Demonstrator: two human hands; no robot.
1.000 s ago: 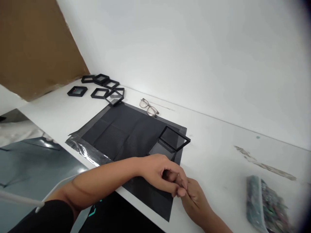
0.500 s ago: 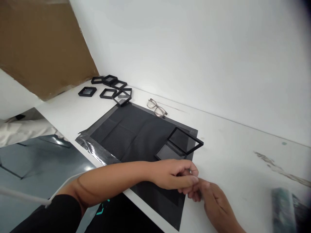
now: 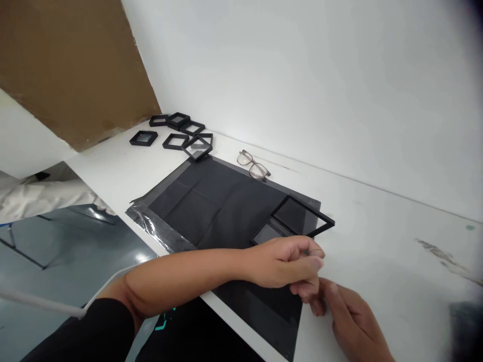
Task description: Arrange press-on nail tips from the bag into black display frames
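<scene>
My left hand [image 3: 289, 262] is curled with thumb and fingertips together above the near right part of a black sheet [image 3: 199, 201]. Close below it, my right hand [image 3: 352, 314] has its thumb pressed to its fingers, near the left fingertips. Whatever sits between the fingers of either hand is hidden or too small to make out. Just beyond the left hand, an opened black display frame [image 3: 321, 230] rests on the sheet's right edge, its two halves spread apart. The left hand overlaps part of it from this viewpoint.
Eyeglasses [image 3: 252, 163] lie past the sheet's far edge. Several black frames [image 3: 175, 142] cluster at the table's far left, one dark-filled frame [image 3: 144, 138] apart from them. A white wall [image 3: 302, 85] bounds the back. A blurred dark object [image 3: 466, 332] is at lower right.
The view has shifted, so the table things appear slightly further right, and the lower-right object is mostly out of view. Both hands stay close together, fingers still closed, with a little more space between them.
</scene>
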